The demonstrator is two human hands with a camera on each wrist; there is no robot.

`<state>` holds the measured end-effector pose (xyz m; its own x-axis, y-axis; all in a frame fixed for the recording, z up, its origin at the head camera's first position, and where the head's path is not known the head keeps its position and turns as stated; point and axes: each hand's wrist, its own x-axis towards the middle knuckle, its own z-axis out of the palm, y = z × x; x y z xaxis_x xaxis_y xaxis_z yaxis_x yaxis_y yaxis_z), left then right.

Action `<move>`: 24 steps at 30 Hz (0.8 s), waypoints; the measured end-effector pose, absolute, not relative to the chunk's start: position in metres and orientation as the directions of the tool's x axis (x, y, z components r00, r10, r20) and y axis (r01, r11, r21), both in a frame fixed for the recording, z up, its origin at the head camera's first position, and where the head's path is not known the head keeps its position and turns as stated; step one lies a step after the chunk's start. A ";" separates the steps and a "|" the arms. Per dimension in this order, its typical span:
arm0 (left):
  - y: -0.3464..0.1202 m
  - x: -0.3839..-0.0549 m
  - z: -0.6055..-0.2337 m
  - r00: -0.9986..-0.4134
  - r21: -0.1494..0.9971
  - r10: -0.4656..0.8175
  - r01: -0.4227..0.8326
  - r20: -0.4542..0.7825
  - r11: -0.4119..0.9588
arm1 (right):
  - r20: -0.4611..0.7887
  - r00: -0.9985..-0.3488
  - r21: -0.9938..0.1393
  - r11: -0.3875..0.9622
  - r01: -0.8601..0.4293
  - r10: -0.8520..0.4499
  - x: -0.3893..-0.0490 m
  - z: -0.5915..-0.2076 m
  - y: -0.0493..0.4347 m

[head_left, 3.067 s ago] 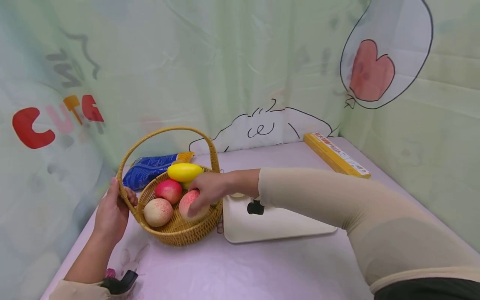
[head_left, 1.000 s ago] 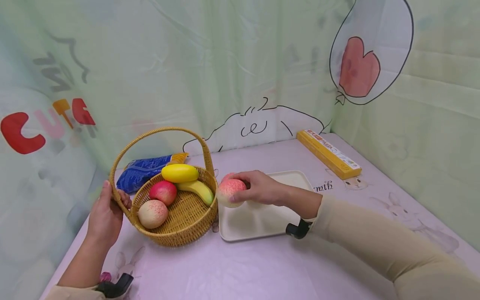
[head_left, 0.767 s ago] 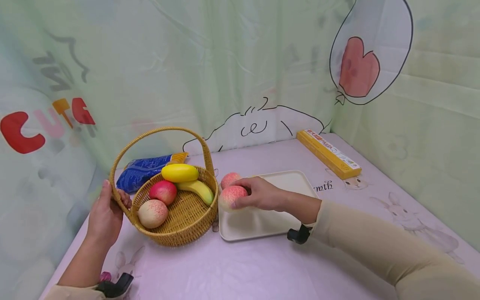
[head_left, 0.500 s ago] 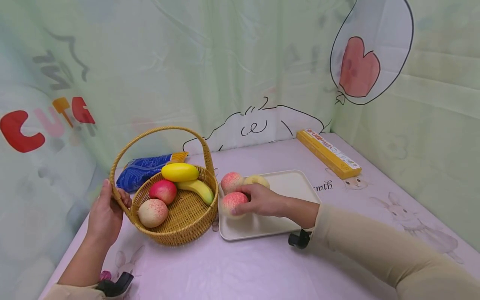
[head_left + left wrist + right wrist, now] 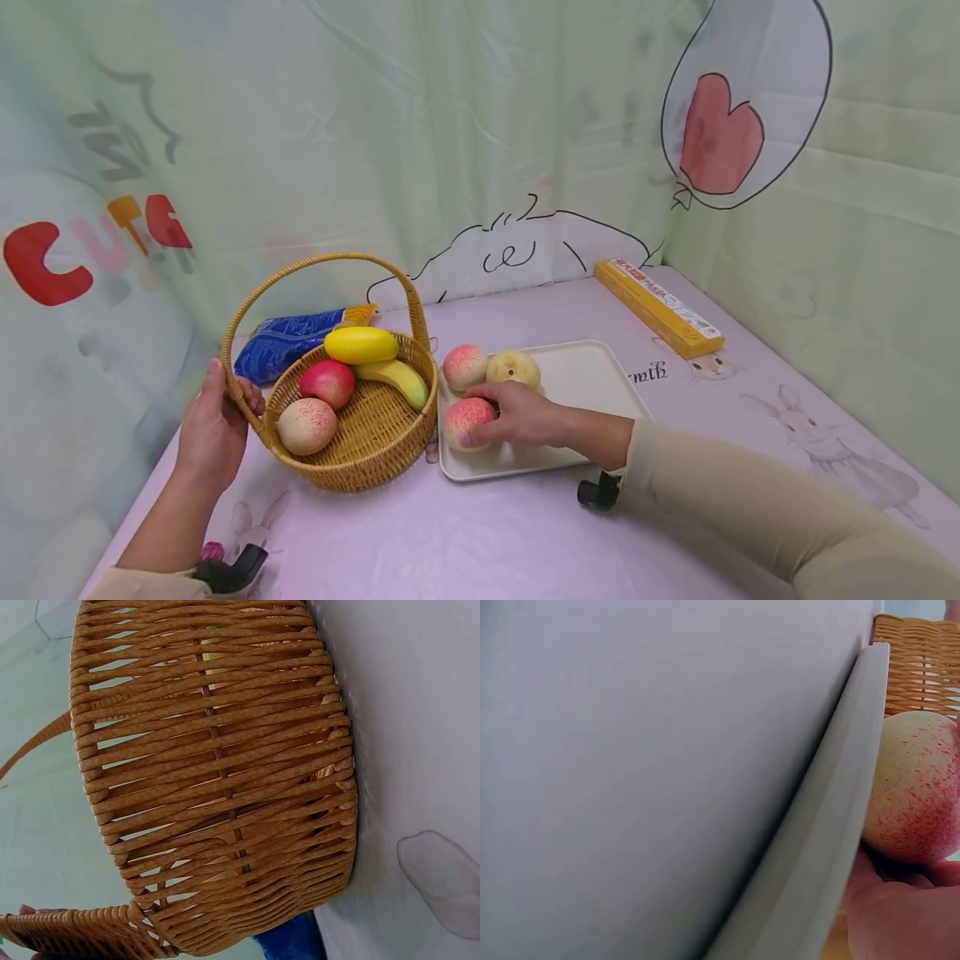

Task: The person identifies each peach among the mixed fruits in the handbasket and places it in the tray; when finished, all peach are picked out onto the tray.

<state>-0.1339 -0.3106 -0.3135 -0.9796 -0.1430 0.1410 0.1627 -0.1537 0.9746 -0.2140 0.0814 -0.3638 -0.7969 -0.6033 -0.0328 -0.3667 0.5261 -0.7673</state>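
Observation:
My left hand point(image 5: 213, 429) grips the wicker basket point(image 5: 360, 475) where its handle meets the left side. Inside the basket lie a pale speckled peach point(image 5: 307, 426), a red apple point(image 5: 327, 383), a yellow mango-like fruit point(image 5: 362, 345) and a banana point(image 5: 393, 381). My right hand point(image 5: 521, 417) holds a pink peach point(image 5: 469, 423) low at the left front of the white tray point(image 5: 592, 375). The right wrist view shows this peach point(image 5: 915, 787) just behind the tray's rim point(image 5: 810, 825). Another peach point(image 5: 464, 367) and a pale yellow round fruit point(image 5: 514, 369) sit behind it on the tray.
A blue packet point(image 5: 288, 340) lies behind the basket, against the curtain. At the back right is a long yellow pasta box point(image 5: 658, 308). The basket stands close beside the tray's left edge on a printed lilac tablecloth point(image 5: 465, 542).
My right hand has lifted the pink peach from the basket, carried it right over the tray, then lowered it to the front left. The left hand has kept its hold on the basket.

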 end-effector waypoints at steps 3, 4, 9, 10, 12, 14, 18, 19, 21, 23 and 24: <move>-0.311 -0.134 -0.314 -0.980 0.975 -0.143 0.161 0.139 -0.154 | -0.018 -0.789 -0.763 0.518 -0.386 -0.614 -0.213 -0.363 0.081; -0.311 -0.134 -0.314 -0.980 0.975 -0.144 0.160 0.138 -0.154 | -0.014 -0.785 -0.764 0.513 -0.391 -0.619 -0.213 -0.362 0.081; -0.311 -0.134 -0.313 -0.980 0.974 -0.142 0.159 0.136 -0.161 | 0.014 -0.759 -0.791 0.457 -0.407 -0.651 -0.212 -0.358 0.081; -0.311 -0.134 -0.313 -0.980 0.974 -0.142 0.159 0.137 -0.161 | 0.020 -0.754 -0.798 0.444 -0.408 -0.657 -0.212 -0.357 0.081; -0.311 -0.134 -0.313 -0.980 0.974 -0.140 0.160 0.138 -0.162 | 0.031 -0.745 -0.807 0.423 -0.412 -0.666 -0.212 -0.355 0.081; -0.311 -0.135 -0.313 -0.980 0.973 -0.140 0.161 0.138 -0.167 | 0.029 -0.742 -0.818 0.410 -0.402 -0.670 -0.212 -0.351 0.081; -0.311 -0.134 -0.314 -0.980 0.973 -0.141 0.162 0.139 -0.167 | 0.019 -0.740 -0.836 0.396 -0.381 -0.672 -0.214 -0.345 0.080; -0.311 -0.134 -0.314 -0.980 0.973 -0.142 0.163 0.140 -0.165 | 0.014 -0.741 -0.841 0.392 -0.372 -0.672 -0.214 -0.342 0.080; -0.310 -0.134 -0.313 -0.979 0.973 -0.143 0.165 0.142 -0.160 | 0.012 -0.740 -0.845 0.389 -0.367 -0.672 -0.215 -0.339 0.080; -0.310 -0.134 -0.313 -0.979 0.974 -0.144 0.166 0.144 -0.155 | 0.016 -0.735 -0.846 0.383 -0.371 -0.678 -0.216 -0.335 0.079; -0.310 -0.134 -0.313 -0.979 0.974 -0.146 0.166 0.144 -0.153 | 0.017 -0.732 -0.849 0.377 -0.371 -0.681 -0.215 -0.332 0.079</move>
<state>-0.1342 -0.3100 -0.3131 -0.9788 -0.1460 0.1440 0.1661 -0.1532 0.9741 -0.2155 0.0792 -0.3324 -0.7317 -0.6814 0.0170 -0.3707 0.3769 -0.8488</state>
